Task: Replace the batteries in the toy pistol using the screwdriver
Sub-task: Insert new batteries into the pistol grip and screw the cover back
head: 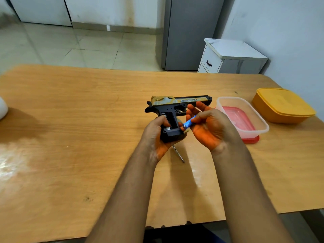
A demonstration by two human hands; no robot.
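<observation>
Left hand (157, 132) wrapped round grip of toy pistol (177, 109), frame centre, battery bay open. Right hand (208, 127) pinching blue battery (189, 123) beside grip. Screwdriver (178, 154) lying below on wooden table (70, 120). Clear container (245, 116), orange box (282, 105) far right; tiled floor beyond.

Wooden table (70, 120) held a clear plastic container (245, 109) over a red lid (252, 140); closed yellow container (282, 104) just beyond it; white drawer cabinet (228, 57) stood by the wall.
</observation>
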